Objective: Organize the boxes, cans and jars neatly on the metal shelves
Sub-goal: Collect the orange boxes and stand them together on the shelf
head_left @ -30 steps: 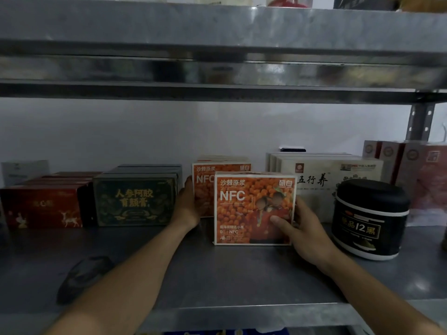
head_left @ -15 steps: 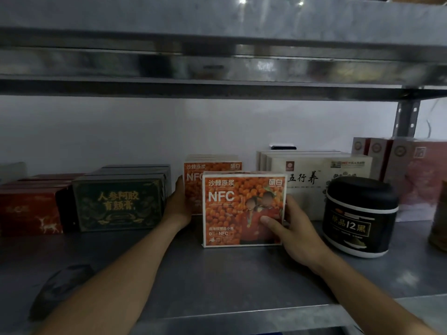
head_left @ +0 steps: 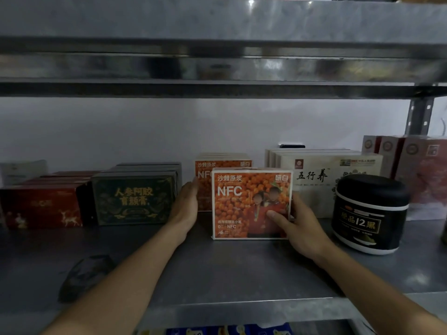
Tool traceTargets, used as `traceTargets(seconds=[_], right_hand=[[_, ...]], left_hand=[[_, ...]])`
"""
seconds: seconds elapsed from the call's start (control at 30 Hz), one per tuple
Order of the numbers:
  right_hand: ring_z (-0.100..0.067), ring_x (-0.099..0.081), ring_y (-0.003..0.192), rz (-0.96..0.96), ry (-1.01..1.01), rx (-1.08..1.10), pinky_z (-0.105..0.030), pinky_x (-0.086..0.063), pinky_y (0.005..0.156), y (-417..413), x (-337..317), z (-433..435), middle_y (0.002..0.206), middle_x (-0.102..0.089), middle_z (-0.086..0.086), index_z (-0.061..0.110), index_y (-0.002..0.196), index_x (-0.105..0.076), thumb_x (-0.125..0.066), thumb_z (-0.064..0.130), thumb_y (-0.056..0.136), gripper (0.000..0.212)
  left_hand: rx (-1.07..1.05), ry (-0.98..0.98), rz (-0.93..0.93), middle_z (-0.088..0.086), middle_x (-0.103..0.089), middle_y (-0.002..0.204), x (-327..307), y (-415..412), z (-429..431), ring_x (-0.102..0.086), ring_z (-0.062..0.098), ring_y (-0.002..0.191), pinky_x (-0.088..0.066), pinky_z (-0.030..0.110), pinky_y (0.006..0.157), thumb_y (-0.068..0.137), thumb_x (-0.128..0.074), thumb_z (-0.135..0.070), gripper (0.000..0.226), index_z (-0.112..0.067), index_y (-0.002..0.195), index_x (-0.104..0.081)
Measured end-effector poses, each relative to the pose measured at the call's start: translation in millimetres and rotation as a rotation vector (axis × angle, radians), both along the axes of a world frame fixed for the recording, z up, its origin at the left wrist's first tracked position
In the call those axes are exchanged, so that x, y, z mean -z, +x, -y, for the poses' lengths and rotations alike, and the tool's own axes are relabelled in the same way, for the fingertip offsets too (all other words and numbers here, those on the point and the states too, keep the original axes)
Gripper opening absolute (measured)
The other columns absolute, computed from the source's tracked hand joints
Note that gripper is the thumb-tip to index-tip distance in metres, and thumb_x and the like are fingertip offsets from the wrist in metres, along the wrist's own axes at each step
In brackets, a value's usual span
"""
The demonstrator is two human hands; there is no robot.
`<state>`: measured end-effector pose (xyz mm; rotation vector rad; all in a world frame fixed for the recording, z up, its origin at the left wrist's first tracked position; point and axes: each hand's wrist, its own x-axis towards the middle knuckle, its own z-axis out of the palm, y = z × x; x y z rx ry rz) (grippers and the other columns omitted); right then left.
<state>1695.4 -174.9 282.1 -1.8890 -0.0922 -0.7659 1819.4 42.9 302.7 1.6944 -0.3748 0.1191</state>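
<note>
An orange NFC box stands upright on the metal shelf. My right hand grips its right edge, thumb across the front. Behind it stands a row of matching orange boxes. My left hand lies flat and open against the left side of that row, fingers straight, holding nothing. A black jar with a white band stands to the right of the front box.
Dark green boxes and red boxes fill the left of the shelf. White boxes and pink boxes stand at the back right. A dark object lies at front left. An upper shelf runs overhead.
The view has shifted slightly. My left hand has opened out flat beside the rear orange boxes. The front orange box stays in my right hand at much the same spot.
</note>
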Motion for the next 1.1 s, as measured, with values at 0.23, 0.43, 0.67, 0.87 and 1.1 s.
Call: traceTargets(seconds=[0.23,0.43,0.67,0.87,1.1], right_hand=[[-0.011,-0.059,0.113,-0.049,-0.056,0.043,-0.031,-0.051,0.095,25.7,-7.1,-19.7,0.120,-0.062,0.007,0.018,0.132,-0.047,-0.066,0.013,0.090,0.047],[-0.012,-0.056,0.109,-0.069,-0.131,0.122,-0.021,-0.042,0.090,48.8,-10.7,-32.6,0.119,-0.061,0.002,0.016,0.139,-0.040,-0.064,0.015,0.092,0.052],[-0.021,-0.054,0.121,-0.104,-0.113,0.148,-0.021,-0.039,0.093,72.9,-9.2,-35.3,0.132,-0.057,-0.004,0.015,0.146,-0.029,-0.059,0.018,0.095,0.059],[-0.015,-0.055,0.116,-0.145,-0.088,0.077,-0.026,-0.044,0.096,78.0,-7.7,-33.6,0.123,-0.058,0.004,0.022,0.143,-0.027,-0.073,0.001,0.080,0.081],[-0.007,-0.051,0.110,-0.158,-0.202,0.092,0.003,-0.035,0.073,80.1,-6.4,-33.1,0.115,-0.051,0.012,0.022,0.143,-0.026,-0.071,-0.005,0.079,0.082]], left_hand=[[0.126,0.003,-0.005,-0.001,-0.038,0.151,-0.4,-19.7,-6.2,-0.041,0.013,0.128,-0.029,0.031,0.105,0.073,-0.056,-0.070,0.107,-0.027,0.155,-0.003],[0.048,0.133,0.033,-0.007,-0.050,0.139,11.4,1.2,-5.7,-0.047,0.015,0.128,-0.039,0.043,0.110,0.038,-0.091,-0.057,0.147,-0.033,0.153,-0.003],[0.033,0.147,0.182,-0.009,-0.051,0.136,16.7,19.0,3.5,-0.050,0.010,0.124,-0.042,0.041,0.107,0.046,-0.096,-0.034,0.141,-0.030,0.153,-0.005],[0.066,0.149,0.313,-0.019,-0.060,0.117,20.7,31.5,7.4,-0.057,-0.001,0.110,-0.050,0.030,0.095,0.054,-0.092,-0.010,0.109,-0.035,0.140,-0.032],[0.013,0.124,0.278,-0.021,-0.059,0.110,23.4,39.4,7.5,-0.056,-0.008,0.100,-0.049,0.021,0.088,0.058,-0.090,-0.005,0.097,-0.028,0.137,-0.038]])
